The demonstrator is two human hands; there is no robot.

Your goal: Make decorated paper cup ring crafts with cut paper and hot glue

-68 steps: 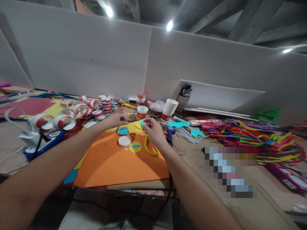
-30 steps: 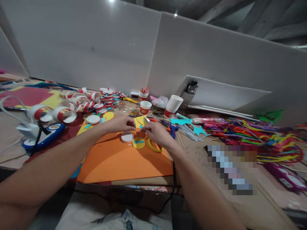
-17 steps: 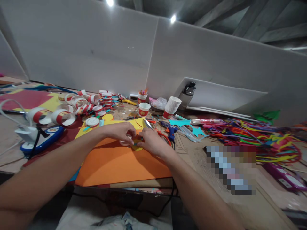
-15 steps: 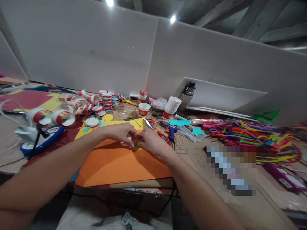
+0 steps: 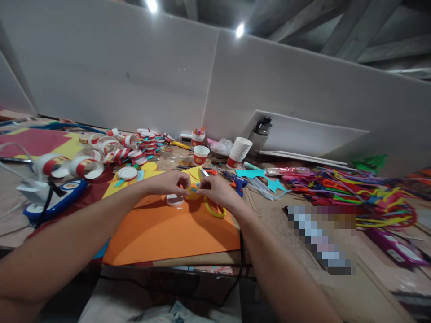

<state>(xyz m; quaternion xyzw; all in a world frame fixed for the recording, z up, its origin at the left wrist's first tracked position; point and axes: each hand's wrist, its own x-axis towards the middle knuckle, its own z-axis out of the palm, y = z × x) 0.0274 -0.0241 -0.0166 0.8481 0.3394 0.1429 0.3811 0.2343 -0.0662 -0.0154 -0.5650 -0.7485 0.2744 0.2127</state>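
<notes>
Between my two hands is a small yellow piece (image 5: 193, 192) with a bit of blue on it, pinched at its left side by my left hand (image 5: 175, 183) and at its right side by my right hand (image 5: 212, 188). Under them lies an orange sheet (image 5: 175, 237) on top of a yellow sheet. A white round cup base (image 5: 175, 200) rests on the orange sheet below my left hand. Scissors with yellow-looking handles (image 5: 215, 211) lie by my right hand, their blades partly hidden behind it.
Paper cups (image 5: 201, 155) and a stack of cups (image 5: 239, 152) stand at the back. Cut cup rings (image 5: 88, 167) and a blue-white power strip (image 5: 57, 199) are at left. Right are a blue glue gun (image 5: 239, 186), colourful pipe cleaners (image 5: 340, 193) and a purple power strip (image 5: 393, 246).
The white cup base, earlier at my left fingers, now lies on the orange sheet. My hands have risen slightly with the yellow piece between them. The scissor handles show more.
</notes>
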